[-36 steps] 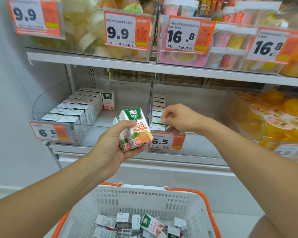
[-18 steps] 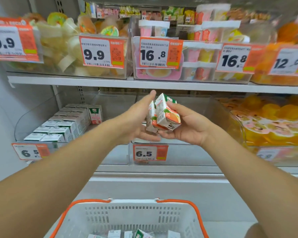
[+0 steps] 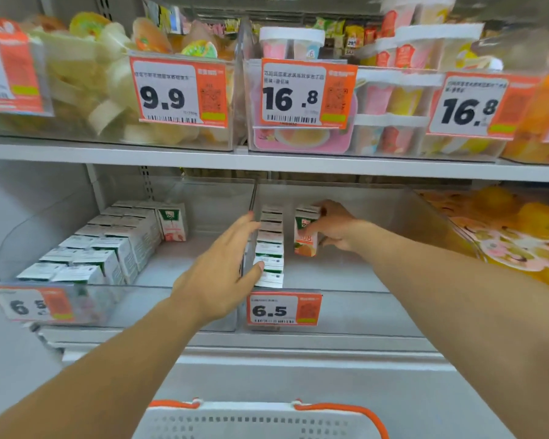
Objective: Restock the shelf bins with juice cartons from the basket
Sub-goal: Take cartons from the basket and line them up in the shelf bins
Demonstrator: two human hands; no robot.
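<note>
Juice carton (image 3: pixel 305 233) upright in the right bin (image 3: pixel 346 312), gripped by right hand (image 3: pixel 336 228), far end beside the carton row (image 3: pixel 269 248). Left hand (image 3: pixel 224 274) released, fingers straight, at the bin divider (image 3: pixel 251 223).

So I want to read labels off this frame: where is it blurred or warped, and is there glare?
Head view: motion blur smears the left 6.5 tag and the top-left tag; the middle 6.5 tag stays legible. The wide lens bows the shelf edge. Faint sheen on the clear bin; no harsh glare.
</note>
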